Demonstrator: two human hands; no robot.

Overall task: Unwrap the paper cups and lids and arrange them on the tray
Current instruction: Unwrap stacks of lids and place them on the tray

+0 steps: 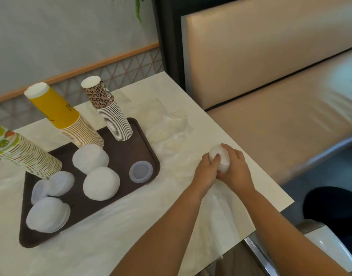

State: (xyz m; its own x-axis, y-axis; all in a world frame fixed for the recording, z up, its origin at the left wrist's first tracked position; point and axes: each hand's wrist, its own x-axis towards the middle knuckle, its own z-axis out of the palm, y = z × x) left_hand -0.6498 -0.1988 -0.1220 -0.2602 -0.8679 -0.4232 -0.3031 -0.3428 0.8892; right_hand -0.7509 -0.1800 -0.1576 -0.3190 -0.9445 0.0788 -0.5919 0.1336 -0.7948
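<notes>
left hand (208,168) and right hand (233,169) are clamping together on lid stack (220,159) | sitting on tabletop (131,226) right of tray (121,156) | risk: loose grip spilling lids

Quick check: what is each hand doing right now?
Left hand: grips the stack of lids from its left side.
Right hand: grips the same stack from the right.
</notes>
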